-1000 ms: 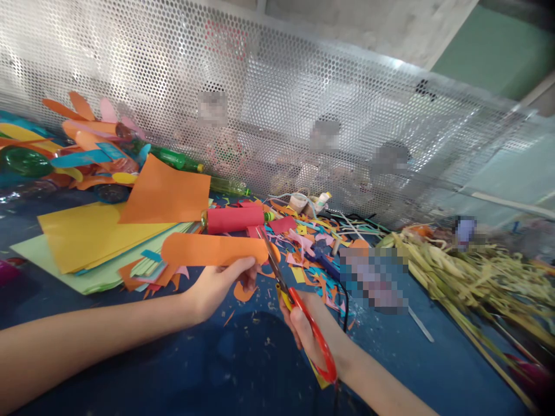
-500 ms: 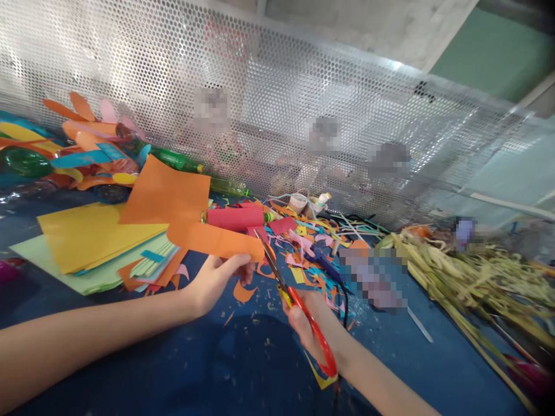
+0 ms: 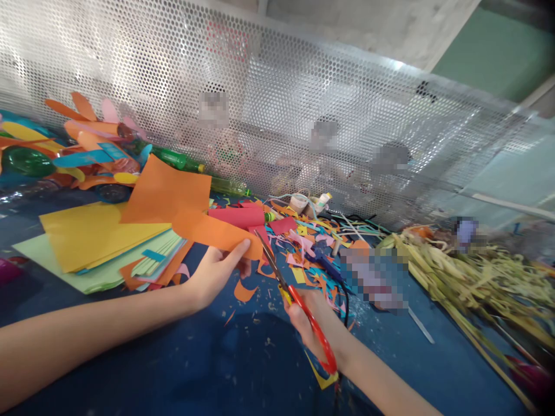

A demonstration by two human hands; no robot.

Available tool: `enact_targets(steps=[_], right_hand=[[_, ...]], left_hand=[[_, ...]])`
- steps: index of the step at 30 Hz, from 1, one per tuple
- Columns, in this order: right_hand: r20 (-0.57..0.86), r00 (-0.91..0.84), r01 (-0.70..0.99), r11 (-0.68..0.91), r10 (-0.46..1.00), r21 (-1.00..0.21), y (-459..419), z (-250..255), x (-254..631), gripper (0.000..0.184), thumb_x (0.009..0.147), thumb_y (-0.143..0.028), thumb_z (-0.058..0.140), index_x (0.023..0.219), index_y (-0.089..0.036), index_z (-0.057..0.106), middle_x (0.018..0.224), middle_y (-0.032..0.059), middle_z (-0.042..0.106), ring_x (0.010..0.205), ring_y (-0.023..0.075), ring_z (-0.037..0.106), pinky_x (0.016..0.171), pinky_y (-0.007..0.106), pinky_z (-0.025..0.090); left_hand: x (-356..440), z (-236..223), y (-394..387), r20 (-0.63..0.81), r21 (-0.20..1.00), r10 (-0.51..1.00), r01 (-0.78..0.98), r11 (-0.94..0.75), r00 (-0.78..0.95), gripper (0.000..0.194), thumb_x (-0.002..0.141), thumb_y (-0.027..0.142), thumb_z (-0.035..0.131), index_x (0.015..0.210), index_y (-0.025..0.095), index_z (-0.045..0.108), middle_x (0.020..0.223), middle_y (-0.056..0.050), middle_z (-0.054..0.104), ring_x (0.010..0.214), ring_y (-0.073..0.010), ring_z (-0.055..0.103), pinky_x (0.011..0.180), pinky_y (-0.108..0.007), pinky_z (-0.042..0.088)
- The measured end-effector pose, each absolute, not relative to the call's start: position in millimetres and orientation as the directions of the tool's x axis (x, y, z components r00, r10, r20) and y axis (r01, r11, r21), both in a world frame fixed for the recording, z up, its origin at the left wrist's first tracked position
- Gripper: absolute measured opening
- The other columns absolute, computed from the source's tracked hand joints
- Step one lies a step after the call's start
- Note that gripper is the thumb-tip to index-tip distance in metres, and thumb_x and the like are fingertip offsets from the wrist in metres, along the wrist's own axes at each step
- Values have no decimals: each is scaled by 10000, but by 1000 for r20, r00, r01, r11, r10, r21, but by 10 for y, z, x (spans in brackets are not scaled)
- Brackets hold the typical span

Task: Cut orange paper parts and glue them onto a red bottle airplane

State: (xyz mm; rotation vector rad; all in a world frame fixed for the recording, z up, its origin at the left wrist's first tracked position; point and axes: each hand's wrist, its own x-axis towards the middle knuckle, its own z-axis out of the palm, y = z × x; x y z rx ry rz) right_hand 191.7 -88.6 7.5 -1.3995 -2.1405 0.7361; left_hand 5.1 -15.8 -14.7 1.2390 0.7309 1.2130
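Note:
Between the thumb and fingers of my left hand [image 3: 223, 268] is an orange paper strip [image 3: 212, 232] with a rounded left end. My right hand [image 3: 310, 320] is closed round the handles of red-and-yellow scissors [image 3: 307, 312]. Their blades point up and left, with the tips beside the strip's right end; whether they touch the paper I cannot tell. Behind the strip lies a bottle wrapped in red paper [image 3: 238, 216]. Left of my left hand are an orange sheet [image 3: 169, 188], yellow sheets [image 3: 91, 237] and pale green sheets [image 3: 47, 260].
Colourful paper scraps [image 3: 303, 254] cover the blue table [image 3: 208, 358] ahead, with a blue glue gun [image 3: 327, 266] among them. Dry husks [image 3: 455, 277] are heaped at right. Bottle-and-paper models [image 3: 95, 156] stand at left. A perforated metal screen [image 3: 260, 110] rises behind, with people visible through it.
The orange strip has tilted, its left end shifting slightly up and right. My left thumb has moved up onto the strip's face. The scissors and right hand have barely moved.

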Motion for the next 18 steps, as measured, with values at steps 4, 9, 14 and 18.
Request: enact_targets(steps=[4, 9, 14, 18], right_hand=[[89, -370, 681, 335, 925, -651, -872, 58, 1923, 504, 842, -625, 232, 574, -199, 270, 540, -37, 284, 491, 95, 267, 467, 245, 209], [69, -355, 706, 315, 932, -634, -867, 18, 1937, 523, 818, -653, 271, 567, -194, 281, 550, -33, 286, 510, 96, 259, 467, 243, 195], [70, -358, 716, 322, 931, -620, -860, -11, 1949, 537, 813, -665, 270, 561, -192, 289, 547, -37, 279, 511, 91, 244, 457, 237, 182], [70, -348, 725, 316, 935, -612, -856, -33, 1950, 530, 814, -662, 273, 564, -195, 273, 544, -39, 265, 510, 90, 227, 455, 237, 173]], left_hand=[[41, -155, -128, 194, 958, 947, -256, -127, 257, 294, 819, 388, 525, 647, 151, 527, 523, 12, 541, 490, -115, 504, 506, -248, 417], [23, -150, -100, 211, 958, 940, -249, -144, 267, 295, 823, 390, 517, 666, 142, 545, 552, 4, 547, 501, -114, 497, 511, -247, 414], [23, -138, -90, 203, 960, 945, -243, -141, 256, 273, 815, 381, 520, 682, 144, 546, 587, 3, 553, 499, -106, 486, 512, -239, 407], [25, -139, -84, 208, 957, 946, -253, -144, 249, 266, 808, 382, 528, 685, 147, 543, 600, 7, 551, 498, -104, 487, 505, -236, 407]])
